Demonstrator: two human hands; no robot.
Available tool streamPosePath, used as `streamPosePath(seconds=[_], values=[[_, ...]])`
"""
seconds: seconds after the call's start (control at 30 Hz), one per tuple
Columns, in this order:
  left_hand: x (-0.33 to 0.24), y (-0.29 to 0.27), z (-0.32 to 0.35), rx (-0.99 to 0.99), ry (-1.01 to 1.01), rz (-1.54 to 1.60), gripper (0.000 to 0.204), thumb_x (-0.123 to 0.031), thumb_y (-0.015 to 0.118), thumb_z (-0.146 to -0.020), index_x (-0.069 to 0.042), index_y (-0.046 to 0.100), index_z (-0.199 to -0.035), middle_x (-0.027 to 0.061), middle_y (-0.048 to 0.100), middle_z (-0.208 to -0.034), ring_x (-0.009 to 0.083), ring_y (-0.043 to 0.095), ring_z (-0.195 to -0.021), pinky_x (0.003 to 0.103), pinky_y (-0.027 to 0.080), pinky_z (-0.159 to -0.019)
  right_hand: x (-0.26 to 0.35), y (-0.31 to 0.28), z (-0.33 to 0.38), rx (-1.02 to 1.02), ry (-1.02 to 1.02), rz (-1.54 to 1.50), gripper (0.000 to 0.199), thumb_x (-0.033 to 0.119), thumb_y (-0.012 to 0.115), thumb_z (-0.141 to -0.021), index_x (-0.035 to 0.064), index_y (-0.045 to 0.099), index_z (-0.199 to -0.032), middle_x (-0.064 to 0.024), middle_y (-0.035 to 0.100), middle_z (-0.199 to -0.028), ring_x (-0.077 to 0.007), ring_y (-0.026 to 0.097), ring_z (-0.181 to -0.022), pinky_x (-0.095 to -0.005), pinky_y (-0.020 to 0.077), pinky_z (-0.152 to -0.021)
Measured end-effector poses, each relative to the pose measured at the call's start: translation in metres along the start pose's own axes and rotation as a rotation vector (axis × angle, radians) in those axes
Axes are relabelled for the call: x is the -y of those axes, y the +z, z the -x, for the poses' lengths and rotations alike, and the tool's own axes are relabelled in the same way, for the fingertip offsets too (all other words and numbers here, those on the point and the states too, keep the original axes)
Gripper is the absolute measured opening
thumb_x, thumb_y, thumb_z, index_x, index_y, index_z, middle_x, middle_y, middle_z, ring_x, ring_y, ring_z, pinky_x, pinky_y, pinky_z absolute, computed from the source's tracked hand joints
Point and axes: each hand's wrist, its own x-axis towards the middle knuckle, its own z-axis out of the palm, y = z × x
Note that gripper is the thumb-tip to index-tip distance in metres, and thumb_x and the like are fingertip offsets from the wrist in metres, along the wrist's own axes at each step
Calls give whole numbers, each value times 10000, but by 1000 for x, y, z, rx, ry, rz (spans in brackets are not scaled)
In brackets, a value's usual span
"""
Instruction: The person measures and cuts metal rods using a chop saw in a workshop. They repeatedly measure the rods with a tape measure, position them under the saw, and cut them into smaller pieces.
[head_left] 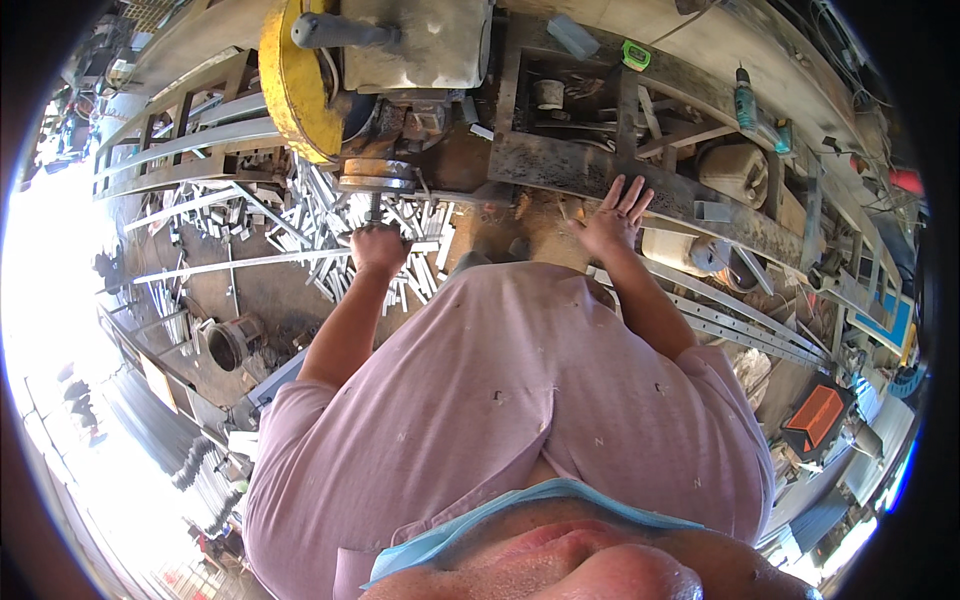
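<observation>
My left hand [378, 248] is closed around a crank handle at the near end of a short screw shaft [375, 208]. That shaft runs into the round metal clamp part [377, 177] at the front of a cut-off saw. A yellow blade guard [300, 95] and a grey handle [345, 33] belong to the saw, which stands just beyond the hand. My right hand [612, 218] is empty, with its fingers spread over the near edge of a dark steel bench frame [570, 163]. A small grey metal piece [712, 211] lies on the frame to its right.
Many cut metal offcuts [425, 235] litter the floor around the left arm. On the bench's far rail sit a green tape measure [635, 55] and a teal drill [745, 105]. A bucket [233, 342] lies at left; an orange-and-black box [815, 415] stands at right.
</observation>
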Motion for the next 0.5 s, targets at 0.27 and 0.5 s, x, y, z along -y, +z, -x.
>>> streamPosePath(seconds=[0.27, 0.5], values=[[4, 12, -2, -132, 44, 7, 456, -585, 650, -947, -163, 824, -965, 77, 791, -1024, 247, 751, -999, 430, 565, -897, -2, 8, -1, -62, -25, 29, 1421, 616, 823, -811, 29, -145, -1671, -315, -276, -1694, -566, -221, -1558, -672, 199, -1244], [4, 13, -3, -101, 36, 10, 437, -589, 653, -954, -185, 811, -1007, 73, 788, -1035, 250, 745, -1008, 431, 547, -904, -1, 6, 0, -51, -14, 42, 1408, 625, 812, -819, 31, -136, -1674, -311, -283, -1694, -562, -235, -1556, -641, 209, -1256]])
